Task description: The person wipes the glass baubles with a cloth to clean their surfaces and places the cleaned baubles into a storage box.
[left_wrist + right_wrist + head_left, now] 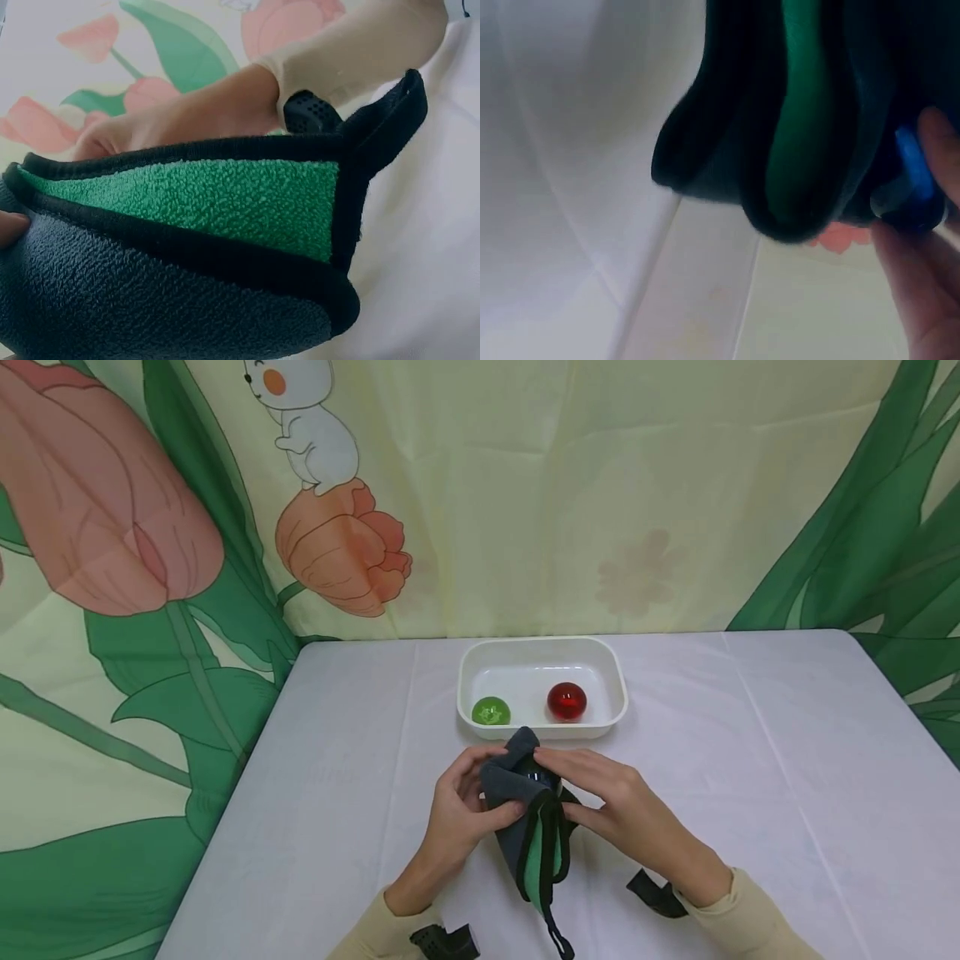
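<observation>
Above the table, both hands hold a folded cloth [510,843], dark blue-grey outside and green inside, with black edging and a hanging loop. My left hand [465,802] grips its left side, thumb in front. A dark blue glassy ball [536,770] shows in the cloth's upper fold. Around that ball lie the fingertips of my right hand [622,797], pinching it; the right wrist view shows the shiny blue ball [915,184] between them. In the left wrist view the cloth [172,285] gapes along its edge, showing the green lining.
Just beyond the hands, a white tray [540,649] holds a green ball [491,711] at left and a red ball [567,702] at right. A white cloth covers the table [345,760]. Behind it hangs a curtain [510,510] with flowers and a cartoon animal.
</observation>
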Action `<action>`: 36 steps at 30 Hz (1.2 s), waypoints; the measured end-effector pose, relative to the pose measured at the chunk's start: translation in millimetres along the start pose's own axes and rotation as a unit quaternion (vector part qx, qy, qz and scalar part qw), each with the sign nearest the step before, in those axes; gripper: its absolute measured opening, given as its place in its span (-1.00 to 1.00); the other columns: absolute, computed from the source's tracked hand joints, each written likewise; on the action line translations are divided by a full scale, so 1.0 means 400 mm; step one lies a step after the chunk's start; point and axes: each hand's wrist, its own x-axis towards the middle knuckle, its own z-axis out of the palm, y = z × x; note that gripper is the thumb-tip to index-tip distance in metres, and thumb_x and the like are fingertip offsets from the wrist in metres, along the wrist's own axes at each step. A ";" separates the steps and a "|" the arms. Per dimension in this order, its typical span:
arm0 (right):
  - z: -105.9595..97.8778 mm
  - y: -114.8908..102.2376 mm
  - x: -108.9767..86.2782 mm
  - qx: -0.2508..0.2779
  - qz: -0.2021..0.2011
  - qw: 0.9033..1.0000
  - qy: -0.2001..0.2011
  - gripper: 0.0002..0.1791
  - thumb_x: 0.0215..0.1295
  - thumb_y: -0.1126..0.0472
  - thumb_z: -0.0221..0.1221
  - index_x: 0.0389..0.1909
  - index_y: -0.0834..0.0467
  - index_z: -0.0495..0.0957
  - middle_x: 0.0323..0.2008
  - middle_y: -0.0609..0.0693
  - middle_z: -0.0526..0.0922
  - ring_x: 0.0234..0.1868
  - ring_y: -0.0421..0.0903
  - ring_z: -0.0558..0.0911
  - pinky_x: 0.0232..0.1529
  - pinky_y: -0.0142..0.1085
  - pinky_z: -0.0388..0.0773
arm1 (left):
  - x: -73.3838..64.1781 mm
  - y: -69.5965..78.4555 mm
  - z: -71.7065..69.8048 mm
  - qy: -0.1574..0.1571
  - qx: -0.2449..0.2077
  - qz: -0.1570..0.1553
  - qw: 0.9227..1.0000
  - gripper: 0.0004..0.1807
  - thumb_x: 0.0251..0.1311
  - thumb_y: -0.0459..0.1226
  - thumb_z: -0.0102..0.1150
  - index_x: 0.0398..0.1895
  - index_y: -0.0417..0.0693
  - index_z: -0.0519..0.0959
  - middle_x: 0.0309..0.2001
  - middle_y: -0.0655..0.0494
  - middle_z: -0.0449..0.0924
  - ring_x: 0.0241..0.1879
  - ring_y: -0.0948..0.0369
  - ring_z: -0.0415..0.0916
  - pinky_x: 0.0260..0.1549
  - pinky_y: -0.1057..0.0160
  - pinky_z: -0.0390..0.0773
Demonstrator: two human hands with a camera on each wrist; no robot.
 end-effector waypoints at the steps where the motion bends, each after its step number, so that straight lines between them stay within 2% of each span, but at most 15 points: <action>1: 0.001 -0.001 0.000 0.012 0.012 1.000 0.003 -0.17 -0.16 0.51 0.49 0.27 0.20 0.51 0.17 0.07 0.63 0.11 -0.01 0.65 0.16 -0.55 0.44 | 0.000 0.001 0.000 0.000 0.000 -0.001 1.000 -0.37 -0.02 -0.53 0.37 0.19 -0.32 0.41 0.25 -0.21 0.44 0.08 0.15 0.55 -0.03 0.26 0.64; 5: 0.005 -0.005 -0.003 0.052 0.062 0.997 0.010 -0.24 -0.08 0.49 0.47 0.25 0.23 0.51 0.11 0.08 0.67 -0.02 -0.04 0.72 0.02 -0.54 0.54 | 0.000 0.003 0.000 -0.003 0.000 -0.005 1.000 -0.37 -0.03 -0.53 0.38 0.19 -0.32 0.40 0.24 -0.22 0.43 0.08 0.14 0.55 -0.01 0.25 0.64; 8: 0.008 -0.004 -0.003 0.052 0.070 0.996 0.010 -0.25 -0.07 0.47 0.47 0.25 0.23 0.51 0.10 0.06 0.68 -0.03 -0.06 0.73 0.03 -0.53 0.55 | 0.000 0.005 -0.001 -0.001 0.002 -0.006 1.000 -0.37 -0.03 -0.54 0.38 0.18 -0.32 0.41 0.24 -0.22 0.43 0.08 0.13 0.55 0.00 0.25 0.64; 13: 0.008 0.000 0.000 0.034 0.048 0.998 0.006 -0.21 -0.10 0.50 0.48 0.26 0.25 0.49 0.12 0.06 0.66 -0.01 -0.06 0.70 0.03 -0.47 0.58 | 0.001 0.005 -0.002 0.011 0.008 -0.008 1.000 -0.37 -0.05 -0.52 0.39 0.17 -0.33 0.42 0.23 -0.21 0.45 0.03 0.14 0.55 -0.03 0.26 0.65; 16: 0.004 -0.003 0.002 0.022 0.033 0.999 0.002 -0.17 -0.12 0.49 0.49 0.29 0.21 0.47 0.19 0.06 0.60 0.08 -0.04 0.67 0.04 -0.46 0.57 | 0.003 0.005 -0.002 0.020 0.005 -0.017 1.000 -0.37 -0.04 -0.50 0.40 0.18 -0.32 0.42 0.22 -0.20 0.47 0.02 0.15 0.55 -0.02 0.28 0.64; 23: -0.004 -0.007 0.004 -0.021 0.003 1.000 -0.014 -0.10 -0.15 0.44 0.52 0.34 0.15 0.44 0.28 0.05 0.53 0.25 -0.03 0.55 0.21 -0.54 0.38 | 0.005 0.007 -0.006 0.031 -0.008 -0.033 0.999 -0.35 -0.04 -0.48 0.42 0.19 -0.32 0.42 0.20 -0.14 0.49 0.04 0.16 0.53 0.03 0.29 0.61; 29: -0.001 -0.001 0.009 -0.063 -0.086 0.994 -0.018 -0.10 -0.18 0.48 0.49 0.33 0.15 0.45 0.31 0.06 0.49 0.30 0.00 0.49 0.31 -0.44 0.33 | 0.003 0.008 -0.004 0.032 -0.013 -0.031 0.999 -0.35 -0.05 -0.50 0.41 0.19 -0.33 0.42 0.20 -0.12 0.50 0.04 0.16 0.54 0.00 0.30 0.62; 31: 0.000 -0.001 0.010 -0.064 -0.102 0.993 -0.018 -0.11 -0.18 0.49 0.48 0.32 0.16 0.46 0.31 0.07 0.49 0.31 0.02 0.48 0.32 -0.43 0.32 | 0.003 0.007 -0.004 0.031 -0.014 -0.030 0.999 -0.35 -0.05 -0.50 0.41 0.19 -0.33 0.42 0.20 -0.13 0.49 0.03 0.16 0.54 -0.02 0.30 0.63; 36: 0.000 -0.004 0.010 -0.038 -0.076 0.996 -0.011 -0.14 -0.15 0.53 0.44 0.32 0.17 0.47 0.30 0.08 0.51 0.29 0.02 0.51 0.32 -0.48 0.30 | 0.003 0.006 -0.005 0.026 -0.016 -0.030 0.999 -0.35 -0.04 -0.49 0.41 0.20 -0.31 0.42 0.22 -0.13 0.48 0.04 0.15 0.53 -0.03 0.29 0.64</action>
